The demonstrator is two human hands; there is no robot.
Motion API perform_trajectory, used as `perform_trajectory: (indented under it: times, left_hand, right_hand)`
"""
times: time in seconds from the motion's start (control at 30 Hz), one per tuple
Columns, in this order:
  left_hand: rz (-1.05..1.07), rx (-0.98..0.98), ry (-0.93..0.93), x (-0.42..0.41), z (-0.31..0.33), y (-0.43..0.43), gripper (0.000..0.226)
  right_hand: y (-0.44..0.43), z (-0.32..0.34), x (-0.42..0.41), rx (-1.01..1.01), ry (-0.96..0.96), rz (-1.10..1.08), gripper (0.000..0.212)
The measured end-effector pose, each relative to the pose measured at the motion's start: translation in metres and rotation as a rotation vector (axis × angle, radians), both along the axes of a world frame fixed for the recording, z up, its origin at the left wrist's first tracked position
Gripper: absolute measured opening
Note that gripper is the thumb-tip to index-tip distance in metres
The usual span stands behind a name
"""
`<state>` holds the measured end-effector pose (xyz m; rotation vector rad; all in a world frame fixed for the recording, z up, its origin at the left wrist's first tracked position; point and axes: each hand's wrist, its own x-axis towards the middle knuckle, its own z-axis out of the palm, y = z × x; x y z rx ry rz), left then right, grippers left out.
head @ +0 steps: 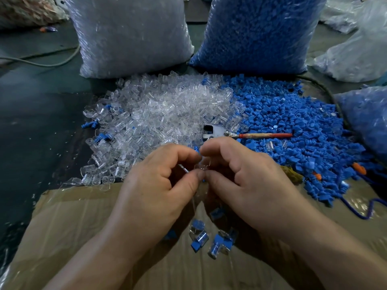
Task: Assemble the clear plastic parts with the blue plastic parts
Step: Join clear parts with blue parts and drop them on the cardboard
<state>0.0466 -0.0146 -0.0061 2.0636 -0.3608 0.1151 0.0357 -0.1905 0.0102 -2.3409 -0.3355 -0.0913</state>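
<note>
My left hand (155,185) and my right hand (247,174) meet fingertip to fingertip over the near edge of the piles. Between them I pinch a small clear plastic part (201,166), and a blue plastic part (196,148) peeks out above the fingers. Which hand holds which piece is hard to tell. A heap of clear parts (159,114) lies ahead on the left and a heap of blue parts (293,122) on the right. Several joined clear-and-blue pieces (219,241) lie on the cardboard (73,227) under my wrists.
A tool with a metal head and red handle (247,134) lies across the piles. Behind stand a big bag of clear parts (129,34) and a bag of blue parts (259,32). More bags sit at the right (366,118). A blue cord (360,214) trails near right.
</note>
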Motion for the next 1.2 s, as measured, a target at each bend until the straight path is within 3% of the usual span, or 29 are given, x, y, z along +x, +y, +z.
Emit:
perform_trajectory:
  times: [0.07, 0.13, 0.23, 0.3, 0.43, 0.57, 0.77, 1.07, 1.2]
  left_hand:
    - [0.034, -0.097, 0.077, 0.001, 0.002, 0.000, 0.018]
    - [0.065, -0.321, 0.209, 0.003, 0.003, 0.003, 0.013]
    - [0.053, -0.598, 0.375, 0.006, 0.006, 0.008, 0.019]
    - [0.002, -0.671, 0.447, 0.008, 0.009, 0.009, 0.019]
    - [-0.096, -0.639, 0.494, 0.008, 0.010, 0.008, 0.031]
    - [-0.079, -0.670, 0.539, 0.007, 0.012, 0.005, 0.021]
    - [-0.018, -0.741, 0.531, 0.008, 0.013, 0.006, 0.028]
    - [-0.101, -0.630, 0.511, 0.004, 0.011, 0.006, 0.031]
    - [-0.095, -0.587, 0.488, 0.003, 0.011, 0.003, 0.027]
  right_hand:
    - [-0.003, 0.002, 0.000, -0.056, -0.032, -0.013, 0.028]
    - [-0.006, 0.004, 0.000, -0.205, -0.064, -0.040, 0.026]
    - [-0.002, 0.005, 0.001, -0.466, -0.029, 0.006, 0.042]
    - [0.004, 0.001, 0.002, -0.577, -0.037, 0.039, 0.043]
    - [0.008, -0.002, 0.007, -0.620, -0.057, 0.041, 0.023]
    - [0.004, -0.002, 0.007, -0.623, -0.051, 0.049, 0.011]
    - [0.001, -0.001, 0.006, -0.609, -0.003, 0.051, 0.010]
    - [0.002, 0.003, 0.002, -0.564, -0.022, 0.082, 0.020]
    - [-0.003, 0.001, 0.001, -0.413, -0.067, 0.040, 0.010]
